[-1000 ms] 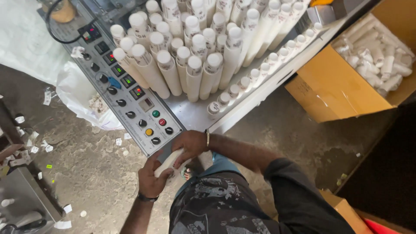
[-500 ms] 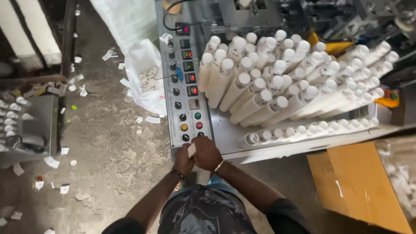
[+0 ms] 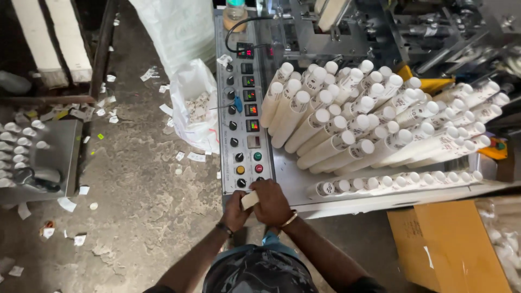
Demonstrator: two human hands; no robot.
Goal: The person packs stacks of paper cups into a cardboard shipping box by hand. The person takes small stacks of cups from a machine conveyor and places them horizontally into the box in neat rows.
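Observation:
Both my hands are closed around one cream plastic tube (image 3: 250,200) at the near edge of the machine's tray. My left hand (image 3: 235,212) grips it from below and left, my right hand (image 3: 273,203) wraps over its right part, so only a short piece shows. Just above my hands is the grey control panel (image 3: 247,157) with knobs, coloured buttons and small red displays. To the right, several white capped tubes (image 3: 347,127) lie piled in the metal tray (image 3: 296,182), and a row of capped tubes (image 3: 396,183) lines its near rail.
An open cardboard box (image 3: 453,247) stands at the lower right. A white sack of scraps (image 3: 198,111) leans against the panel's left side. Paper bits litter the concrete floor (image 3: 141,190). A grey machine with small white caps (image 3: 32,157) sits at the left.
My view has swung so the panel now stands upright and closer. My hands stay together on the tube at the tray's near edge, with the right hand now covering more of it.

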